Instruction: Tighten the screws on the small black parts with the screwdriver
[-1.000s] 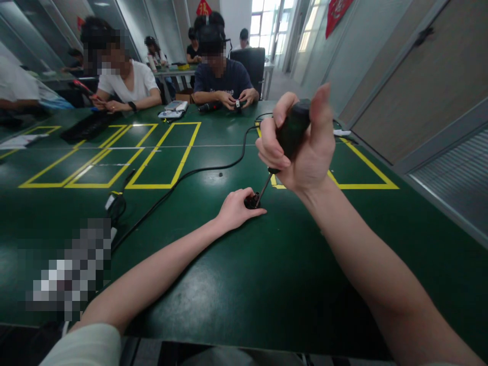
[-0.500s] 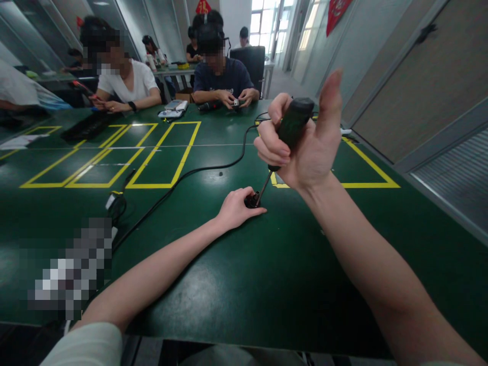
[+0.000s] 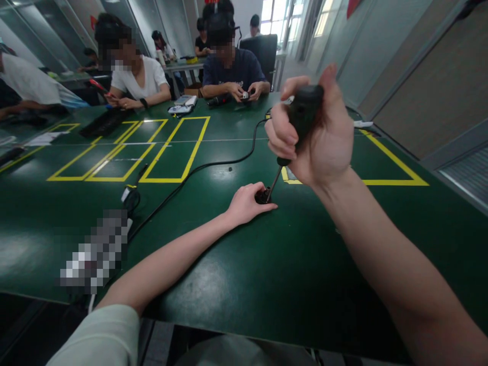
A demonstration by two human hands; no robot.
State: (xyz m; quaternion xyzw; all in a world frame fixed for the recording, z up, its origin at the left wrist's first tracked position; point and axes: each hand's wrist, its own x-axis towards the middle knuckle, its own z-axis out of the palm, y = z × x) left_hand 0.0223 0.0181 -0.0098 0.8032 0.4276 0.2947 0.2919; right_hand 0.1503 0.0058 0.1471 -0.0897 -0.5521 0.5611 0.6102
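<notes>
My right hand [image 3: 316, 132] is wrapped round the thick dark handle of a screwdriver [image 3: 304, 114], with the thumb raised along its side. The metal shaft slants down and left to a small dark round part [image 3: 262, 196] on the green table. Low on the tabletop, my left hand [image 3: 247, 203] grips that part between thumb and fingers. The shaft's tip meets the part, but its exact seat is too small to make out. The fingers cover part of the piece, so its kind is unclear.
A black cable [image 3: 198, 165] runs across the green table [image 3: 213, 244] to a blurred-out power strip [image 3: 99, 249] at left. Yellow tape outlines [image 3: 162, 180] mark the surface. Across the table sit co-workers, one holding a small white item [image 3: 245, 95]. A black tray-like object [image 3: 102, 123] lies far left.
The view has shifted, so the scene sits further right. My right hand has turned slightly on the screwdriver handle, while my left hand keeps its grip on the dark part.
</notes>
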